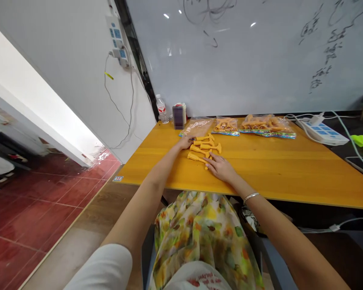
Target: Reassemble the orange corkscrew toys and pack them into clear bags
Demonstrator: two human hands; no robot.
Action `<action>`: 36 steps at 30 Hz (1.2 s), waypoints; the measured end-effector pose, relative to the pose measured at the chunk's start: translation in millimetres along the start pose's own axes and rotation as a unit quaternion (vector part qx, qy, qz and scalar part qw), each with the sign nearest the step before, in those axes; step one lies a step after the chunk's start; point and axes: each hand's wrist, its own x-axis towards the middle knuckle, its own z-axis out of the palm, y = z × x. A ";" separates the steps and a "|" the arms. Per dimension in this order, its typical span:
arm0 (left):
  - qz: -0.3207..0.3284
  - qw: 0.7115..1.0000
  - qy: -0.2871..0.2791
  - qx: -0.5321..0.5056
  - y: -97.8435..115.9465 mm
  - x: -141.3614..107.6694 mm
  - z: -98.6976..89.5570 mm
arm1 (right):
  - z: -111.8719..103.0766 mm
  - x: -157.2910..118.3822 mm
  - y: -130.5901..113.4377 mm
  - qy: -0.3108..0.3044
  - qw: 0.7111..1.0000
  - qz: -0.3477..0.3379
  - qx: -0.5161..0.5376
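Note:
Several yellow toy hammers (211, 146) lie in a loose stack on the wooden table, their handles pointing left and their heads to the right. At the handle end of the farthest toy hammer (201, 138) is my left hand (185, 142), its fingers closed on the tip. The nearest toy hammer (196, 157) has its head between the thumb and fingers of my right hand (220, 166); the fingers partly hide that head. Behind the stack lies a flat clear plastic bag (198, 127) with a coloured lower edge.
Two clear bags, a smaller bag (226, 125) and a wider bag (266, 124), hold yellow toys at the back. A water bottle (161, 109) and a dark blurred box (178, 117) stand back left. A power strip (323, 131) with cables lies right. A whiteboard (260, 60) rises behind.

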 end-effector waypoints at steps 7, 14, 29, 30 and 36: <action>-0.028 0.998 0.060 0.023 -8.0 -7.1 6.2 | -0.3 -1.9 -3.2 0.016 1.000 0.016 0.018; -0.051 0.995 0.080 0.030 -3.5 -17.4 8.6 | -3.7 -3.0 -9.5 0.020 0.999 0.029 0.021; -0.101 0.978 0.182 0.010 -29.0 -63.1 -7.2 | -2.0 -3.5 -8.7 0.016 0.999 0.029 0.019; -0.104 0.978 0.181 0.009 -34.2 -74.4 -11.0 | -1.5 -3.4 -8.2 0.018 0.999 0.028 0.020; -0.114 0.982 0.154 0.006 -61.4 -157.7 -46.5 | 2.0 -0.4 -5.0 0.010 0.999 0.025 0.024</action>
